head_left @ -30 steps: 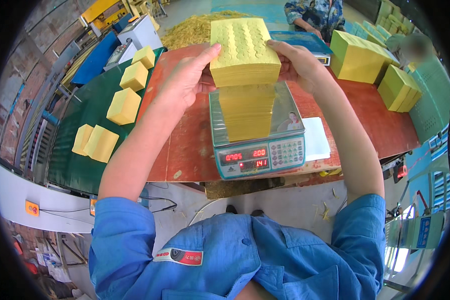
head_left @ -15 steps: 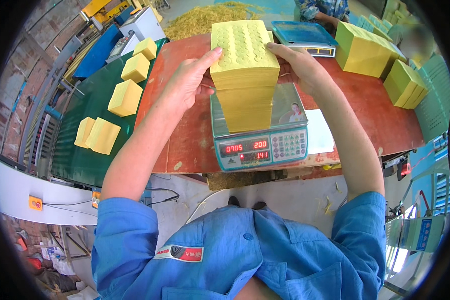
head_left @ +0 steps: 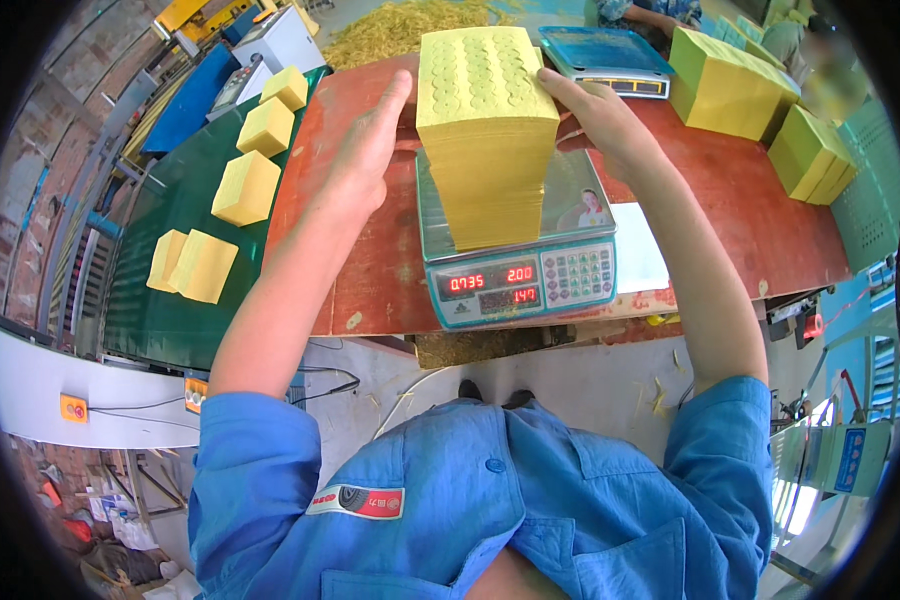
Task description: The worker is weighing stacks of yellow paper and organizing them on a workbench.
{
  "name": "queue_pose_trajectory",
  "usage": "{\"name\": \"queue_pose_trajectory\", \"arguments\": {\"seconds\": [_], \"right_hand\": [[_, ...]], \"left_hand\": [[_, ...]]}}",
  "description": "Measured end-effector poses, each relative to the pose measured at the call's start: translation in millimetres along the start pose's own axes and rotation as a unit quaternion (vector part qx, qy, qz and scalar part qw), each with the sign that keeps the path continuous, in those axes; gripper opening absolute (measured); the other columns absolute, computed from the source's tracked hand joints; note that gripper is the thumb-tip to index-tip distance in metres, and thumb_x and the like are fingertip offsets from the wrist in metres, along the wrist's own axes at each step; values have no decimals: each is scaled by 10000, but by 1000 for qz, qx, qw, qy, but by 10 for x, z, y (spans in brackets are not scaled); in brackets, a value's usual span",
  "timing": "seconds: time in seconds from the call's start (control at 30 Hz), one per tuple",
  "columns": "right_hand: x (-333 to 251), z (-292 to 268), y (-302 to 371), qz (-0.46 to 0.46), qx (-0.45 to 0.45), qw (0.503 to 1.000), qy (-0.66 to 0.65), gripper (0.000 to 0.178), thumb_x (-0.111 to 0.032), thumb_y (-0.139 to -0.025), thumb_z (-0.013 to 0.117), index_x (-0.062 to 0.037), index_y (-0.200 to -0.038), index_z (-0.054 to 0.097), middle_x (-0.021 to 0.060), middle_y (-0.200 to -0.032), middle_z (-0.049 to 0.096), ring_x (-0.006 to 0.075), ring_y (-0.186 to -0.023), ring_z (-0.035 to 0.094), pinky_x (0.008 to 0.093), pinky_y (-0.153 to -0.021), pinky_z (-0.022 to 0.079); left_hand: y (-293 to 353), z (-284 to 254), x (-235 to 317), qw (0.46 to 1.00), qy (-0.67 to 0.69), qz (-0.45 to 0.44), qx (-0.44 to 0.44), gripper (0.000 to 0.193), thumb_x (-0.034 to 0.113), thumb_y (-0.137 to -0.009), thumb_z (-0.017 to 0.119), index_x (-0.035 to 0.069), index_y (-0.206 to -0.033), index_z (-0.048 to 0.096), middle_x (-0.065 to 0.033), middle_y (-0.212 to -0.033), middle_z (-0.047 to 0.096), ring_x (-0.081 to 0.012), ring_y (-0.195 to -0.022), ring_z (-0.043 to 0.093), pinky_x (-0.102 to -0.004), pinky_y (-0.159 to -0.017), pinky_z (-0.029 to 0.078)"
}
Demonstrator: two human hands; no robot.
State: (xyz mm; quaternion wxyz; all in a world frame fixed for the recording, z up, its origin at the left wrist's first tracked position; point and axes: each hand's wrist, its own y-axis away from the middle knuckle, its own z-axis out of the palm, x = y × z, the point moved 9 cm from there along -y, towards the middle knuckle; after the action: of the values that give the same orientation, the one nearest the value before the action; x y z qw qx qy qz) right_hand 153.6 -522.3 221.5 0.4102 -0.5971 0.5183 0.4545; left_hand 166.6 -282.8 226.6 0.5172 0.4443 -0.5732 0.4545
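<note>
A tall stack of yellow embossed paper (head_left: 495, 180) stands on the plate of a digital scale (head_left: 580, 230) with lit red digits. Its top sheet bears rows of round scalloped marks. To the left of the stack, my left hand (head_left: 372, 135) is open, with a gap between it and the paper. On the other side my right hand (head_left: 602, 120) is open, its thumb at the stack's upper right edge. The right fingers are partly hidden beside the stack; whether they touch the paper I cannot tell.
The scale sits on a red table (head_left: 360, 270). Several yellow paper blocks lie on a green belt (head_left: 150, 320) at left. A second scale (head_left: 610, 60) and larger yellow stacks (head_left: 725, 85) stand at the back right. Beyond the table a person's arm (head_left: 660, 20) shows.
My left hand has come off the stack and moved left. The right hand has loosened slightly beside the paper. The scale's red digits have changed. The whole view has shifted a little.
</note>
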Motion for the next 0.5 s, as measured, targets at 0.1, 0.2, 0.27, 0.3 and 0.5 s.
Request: {"name": "queue_pose_trajectory", "arguments": {"seconds": [0.1, 0.2, 0.27, 0.3, 0.5], "right_hand": [[188, -69, -172, -65, 69, 981, -168, 803, -636, -901, 525, 22, -1361, 507, 170, -1338, 550, 257, -1201, 551, 379, -1026, 409], [386, -98, -375, -98, 144, 956, -237, 835, -652, -924, 473, -17, -1460, 401, 163, -1467, 443, 270, -1312, 466, 393, -1100, 321], [471, 73, -531, -71, 138, 949, -275, 770, -614, -946, 485, -10, -1421, 451, 152, -1393, 517, 245, -1272, 506, 387, -1048, 390], [578, 127, -582, -13, 161, 931, -327, 708, -576, -967, 498, -2, -1382, 500, 141, -1319, 591, 220, -1233, 546, 382, -996, 459], [400, 532, -567, -14, 41, 899, -436, 705, -620, -956, 480, -39, -1348, 548, 122, -1247, 639, 237, -1127, 623, 369, -906, 526]], "left_hand": [[-165, 39, -119, 996, 86, 22, 2, 682, 627, -975, 407, 57, -1312, 569, -96, -1255, 631, -207, -1092, 597, -355, -966, 415], [-392, 220, -289, 979, 201, -2, -20, 671, 598, -1011, 331, 74, -1399, 484, -82, -1362, 555, -202, -1182, 554, -366, -992, 429], [-468, 403, -358, 969, 240, 3, -58, 668, 592, -1017, 316, 69, -1398, 483, -82, -1359, 555, -204, -1194, 546, -368, -993, 444], [-517, 486, -405, 959, 274, -16, -67, 665, 586, -1023, 301, 65, -1396, 481, -82, -1357, 554, -207, -1207, 539, -371, -994, 458], [-540, 583, -412, 965, 248, -9, -89, 692, 609, -1016, 277, 60, -1386, 477, -102, -1345, 558, -230, -1180, 564, -366, -966, 496]]}}
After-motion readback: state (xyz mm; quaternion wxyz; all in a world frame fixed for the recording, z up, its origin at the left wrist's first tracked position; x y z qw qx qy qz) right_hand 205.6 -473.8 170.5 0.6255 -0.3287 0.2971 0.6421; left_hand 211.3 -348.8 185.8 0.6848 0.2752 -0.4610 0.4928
